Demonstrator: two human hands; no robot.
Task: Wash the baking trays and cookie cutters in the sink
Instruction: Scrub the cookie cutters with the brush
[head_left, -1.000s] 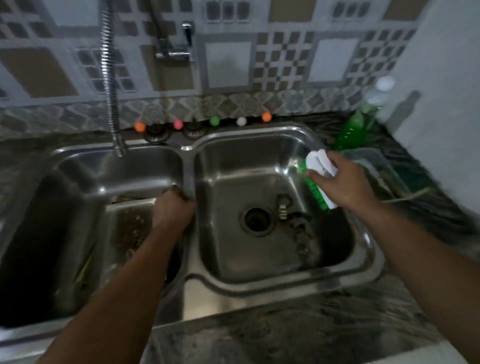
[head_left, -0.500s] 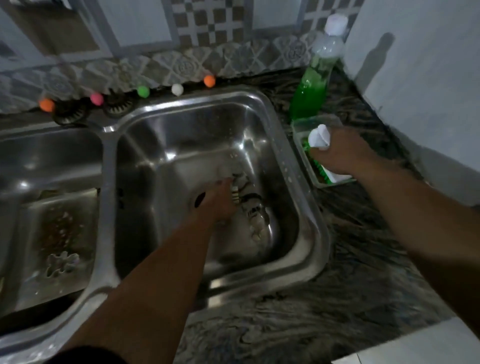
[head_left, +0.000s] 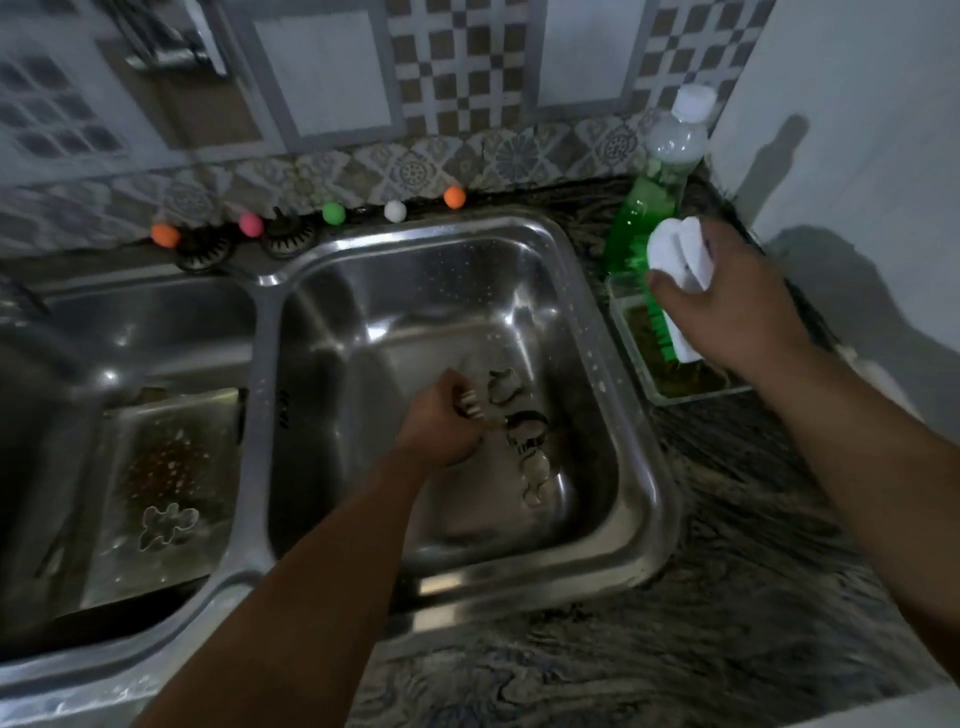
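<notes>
your left hand (head_left: 441, 423) is reaching down into the right basin of the sink (head_left: 644, 519), fingers curled around a small cookie cutter (head_left: 470, 405), with more cookie cutters (head_left: 527, 441) lying at its 3 o'clock. at 9 o'clock a baking tray (head_left: 161, 483) is sitting in the left basin. at 1 o'clock your right hand (head_left: 727, 306) is gripping a white-handled green brush (head_left: 675, 260) over a clear container (head_left: 675, 384), the soap bottle (head_left: 654, 192) standing behind.

Dim, soft picture; glare on the sink (head_left: 597, 332), blurred, bowed edges.

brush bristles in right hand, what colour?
Green bristles on a white brush body, held by the right hand; head view.
</notes>
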